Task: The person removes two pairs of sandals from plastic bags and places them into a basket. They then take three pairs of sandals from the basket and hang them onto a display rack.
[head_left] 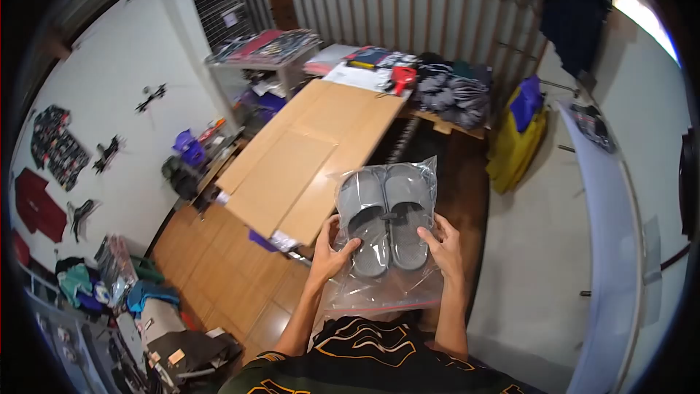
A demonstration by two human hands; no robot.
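Note:
A pair of grey slide sandals (pixel 367 191) lies side by side inside a clear plastic bag (pixel 394 298), held up in front of my chest. A small dark tie or tag joins the two sandals at the middle. My left hand (pixel 334 249) grips the bag's left side, thumb on the front near one sandal. On the right side my right hand (pixel 442 246) holds it the same way, thumb pressed beside the other sandal. The bag's lower edge shows a reddish strip and hangs close to my dark shirt.
A wooden table (pixel 292 153) stands ahead, with folded clothes (pixel 368 56) and a red item (pixel 402 80) at its far end. Dark bundled fabric (pixel 456 98) sits beside them. Yellow cloth (pixel 514 146) hangs at right. Bags and clothes (pixel 164 321) pile up at lower left.

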